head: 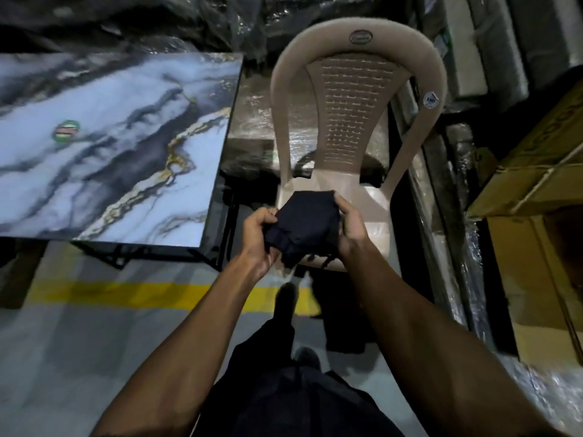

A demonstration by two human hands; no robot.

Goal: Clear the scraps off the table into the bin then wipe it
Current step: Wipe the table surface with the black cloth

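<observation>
both arms reach forward – left hand [260, 236] and right hand [350, 227] each curl a grip inward.

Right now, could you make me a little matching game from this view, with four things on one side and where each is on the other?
Things:
1. dark cloth
2. round sticker
3. plastic chair
4. cardboard box

Places:
A. far right edge of the view
B. on the marble-patterned table
C. held in both hands
D. right of the table

Pairs: 1-C, 2-B, 3-D, 4-A
</observation>
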